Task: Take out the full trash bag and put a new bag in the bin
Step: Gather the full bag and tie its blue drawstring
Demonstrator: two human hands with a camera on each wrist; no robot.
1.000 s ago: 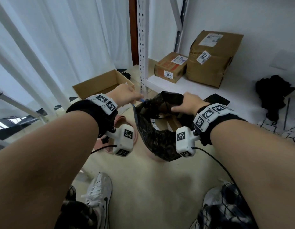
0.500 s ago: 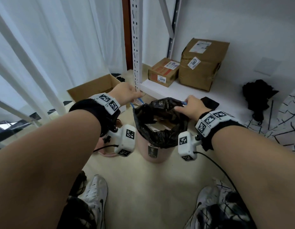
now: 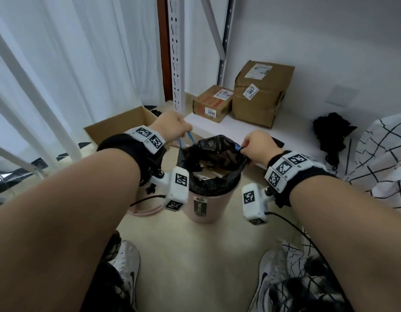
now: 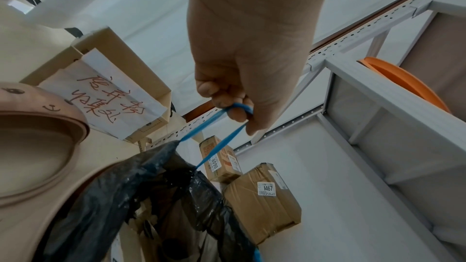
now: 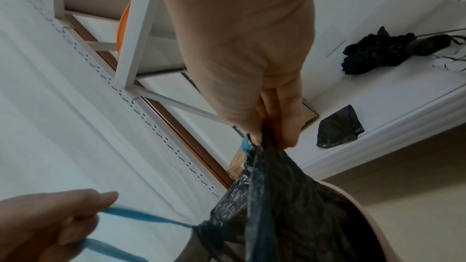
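Note:
A pink bin [image 3: 204, 208] stands on the floor between my feet, lined with a full black trash bag [image 3: 214, 170] that holds cardboard scraps. My left hand [image 3: 172, 129] has its fingers curled round the bag's blue drawstring loop [image 4: 214, 127], pulled up and to the left of the bag's mouth. My right hand [image 3: 254, 147] pinches the bag's right rim [image 5: 262, 158] together with a bit of blue drawstring [image 5: 245, 145]. A folded black bag [image 5: 339, 127] lies on the white shelf just beyond my right hand.
A white shelf [image 3: 273, 134] carries two cardboard boxes [image 3: 260, 93] and a black umbrella [image 3: 331, 134]. The pink bin lid [image 4: 32, 146] lies left of the bin, with an open carton [image 3: 118, 127] behind it. A perforated shelf post [image 3: 177, 55] rises close behind my left hand.
The bag's top, held high and stretched wide a second ago, has come down onto the bin. My left hand has drawn the blue drawstring out to the left; my right hand now pinches the rim.

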